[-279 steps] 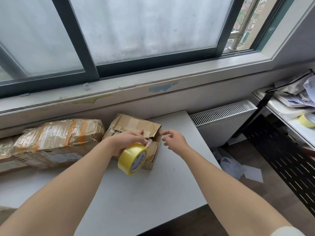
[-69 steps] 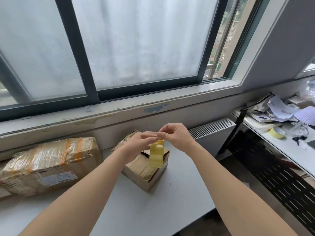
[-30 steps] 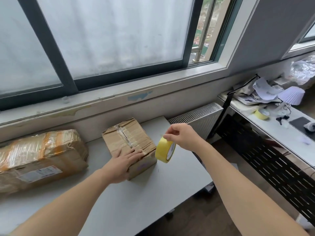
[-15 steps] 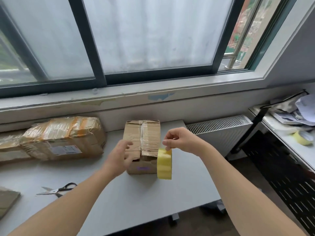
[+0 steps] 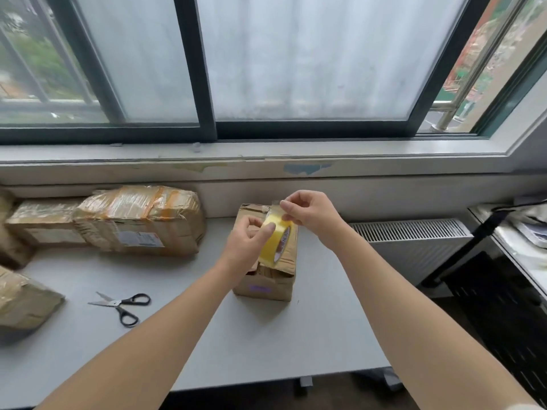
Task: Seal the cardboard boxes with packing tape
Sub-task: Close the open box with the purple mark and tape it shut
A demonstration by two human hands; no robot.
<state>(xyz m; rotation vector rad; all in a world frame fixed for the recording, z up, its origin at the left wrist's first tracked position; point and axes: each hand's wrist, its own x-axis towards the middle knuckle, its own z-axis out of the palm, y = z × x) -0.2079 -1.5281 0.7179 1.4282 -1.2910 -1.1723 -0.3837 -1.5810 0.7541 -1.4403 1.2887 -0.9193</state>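
Note:
A small cardboard box (image 5: 268, 284) stands on the white table (image 5: 236, 335), its top flaps creased and partly taped. Just above it my left hand (image 5: 247, 244) grips a yellow roll of packing tape (image 5: 274, 242). My right hand (image 5: 310, 214) pinches the loose clear end of the tape and holds it up over the far edge of the box.
Several taped cardboard parcels (image 5: 139, 218) lie along the wall on the left, one more (image 5: 23, 303) at the left edge. Black-handled scissors (image 5: 122, 306) lie on the table left of the box. A radiator (image 5: 411, 241) and a cluttered shelf (image 5: 527, 232) are on the right.
The tape roll passed from my right hand to my left. My right hand now pinches the tape's free end. My left hand has come off the box.

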